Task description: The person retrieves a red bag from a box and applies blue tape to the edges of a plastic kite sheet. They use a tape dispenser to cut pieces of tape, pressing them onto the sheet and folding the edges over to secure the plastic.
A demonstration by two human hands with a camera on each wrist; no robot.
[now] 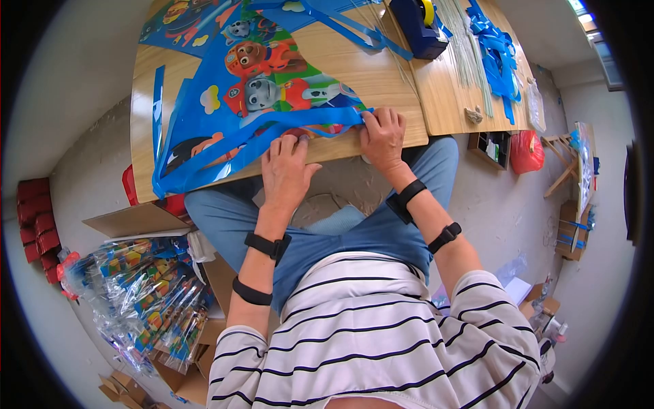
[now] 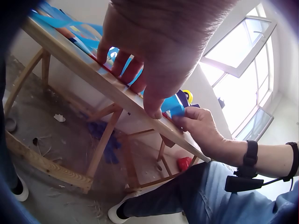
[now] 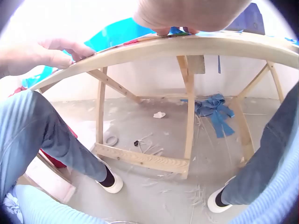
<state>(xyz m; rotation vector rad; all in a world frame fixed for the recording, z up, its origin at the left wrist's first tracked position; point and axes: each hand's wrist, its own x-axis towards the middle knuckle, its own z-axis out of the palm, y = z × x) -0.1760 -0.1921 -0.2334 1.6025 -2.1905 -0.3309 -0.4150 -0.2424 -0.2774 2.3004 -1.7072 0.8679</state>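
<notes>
A cartoon-printed blue plastic sheet (image 1: 269,95) lies on the wooden table (image 1: 340,48), its near edge along the table's front edge. A long blue plastic strip (image 1: 306,115) runs over that edge, with loose lengths folded back at the left. My right hand (image 1: 385,140) pinches the strip's end at the sheet's right corner; the left wrist view shows the blue strip (image 2: 176,110) between thumb and fingers. My left hand (image 1: 285,170) rests its fingertips on the near edge of the sheet, fingers extended and thumb apart. Its palm hangs just over the table's edge in the left wrist view.
A blue tape dispenser (image 1: 417,34) with a yellow core stands at the back right. Beside it lie thin sticks (image 1: 460,48) and a heap of blue strips (image 1: 503,65). Plastic-wrapped printed goods (image 1: 150,293) sit at the left, near cardboard boxes. A red bag (image 1: 526,151) is at the right.
</notes>
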